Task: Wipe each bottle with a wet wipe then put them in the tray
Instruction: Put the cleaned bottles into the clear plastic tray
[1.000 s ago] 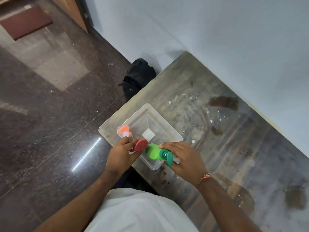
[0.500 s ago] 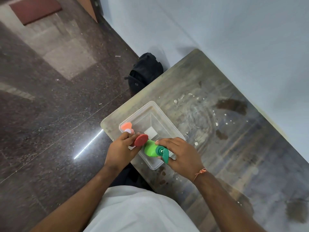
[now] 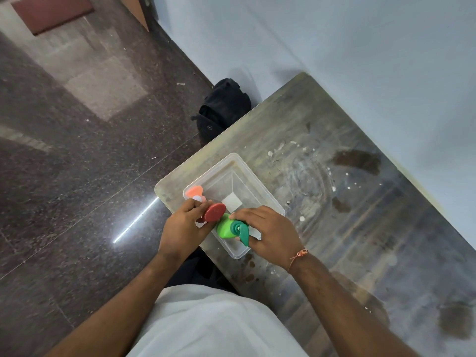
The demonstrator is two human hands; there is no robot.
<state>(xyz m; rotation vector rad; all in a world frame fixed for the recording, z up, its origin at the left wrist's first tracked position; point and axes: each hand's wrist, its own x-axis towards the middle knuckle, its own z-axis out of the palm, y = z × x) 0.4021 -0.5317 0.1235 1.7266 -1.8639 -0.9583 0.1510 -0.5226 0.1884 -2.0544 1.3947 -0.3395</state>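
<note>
Two hands meet over a clear plastic tray [image 3: 260,181] that sits at the near left corner of a worn, stained table [image 3: 360,215]. The left hand [image 3: 184,229] has its fingers curled around a bottle with a red cap [image 3: 215,212], holding it at the tray's left rim; how much of that bottle's body lies under the hand cannot be told. The right hand [image 3: 268,234] grips a green bottle [image 3: 226,228] with a darker green flip cap, tilted on its side above the tray's near end, fingers wrapped over its top. An orange-capped bottle [image 3: 195,192] shows at the tray's far left corner, just beyond the left hand's fingertips, and a small white square [image 3: 231,202] lies on the tray floor. A thin orange thread [image 3: 298,255] circles the right wrist. The tabletop is grey-brown, with dark blotches, white specks and a faint swirled smear right of the tray. Its far edge runs along a pale bluish wall [image 3: 334,47]. Left of the table the floor [image 3: 77,163] is dark polished speckled stone with a bright streak of reflected light, and a black backpack [image 3: 224,106] sits on it against the wall. A reddish-brown mat [image 3: 51,11] lies at the upper left.
</note>
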